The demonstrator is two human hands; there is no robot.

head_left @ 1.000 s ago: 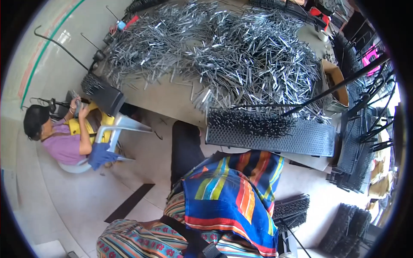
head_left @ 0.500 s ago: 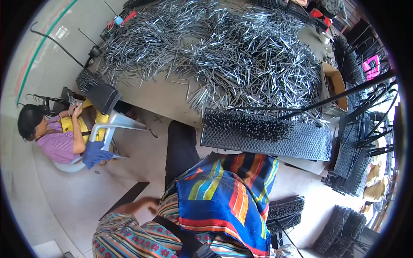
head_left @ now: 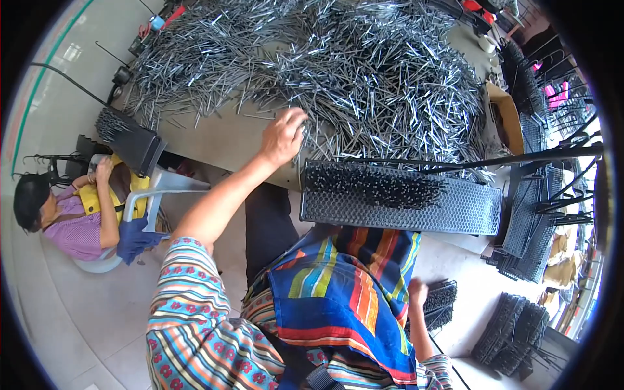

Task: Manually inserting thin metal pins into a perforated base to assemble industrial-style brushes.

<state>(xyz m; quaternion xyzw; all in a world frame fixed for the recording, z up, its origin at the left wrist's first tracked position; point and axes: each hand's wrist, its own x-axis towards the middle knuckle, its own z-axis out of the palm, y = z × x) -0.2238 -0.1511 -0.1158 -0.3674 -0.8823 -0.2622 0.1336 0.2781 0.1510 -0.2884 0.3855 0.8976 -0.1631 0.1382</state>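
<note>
My left hand (head_left: 284, 138) is over the near edge of the table, close to a wide heap of thin grey metal strips (head_left: 383, 91). Its fingers are curled in, and whatever they may hold does not show. To its right lies a long black plate (head_left: 468, 211) with a honeycomb of holes, its left and middle part set with many upright dark strips (head_left: 370, 185). My right hand (head_left: 418, 292) is low at my right side, beside a smaller black bristled block (head_left: 441, 302). It looks closed, with its fingers partly hidden. A striped, colourful cloth (head_left: 338, 286) covers my lap.
At the left a person (head_left: 84, 214) in a purple top sits on a pale plastic chair (head_left: 162, 182), holding something small. A bristled black block (head_left: 133, 140) with a long rod stands by the table corner. Right of the heap are a cardboard box (head_left: 504, 120) and stacked black racks (head_left: 536, 214).
My left hand has risen from beside my lap to the table's edge by the heap. My right hand has come into view. The view has shifted slightly, and the seated person's hands have moved.
</note>
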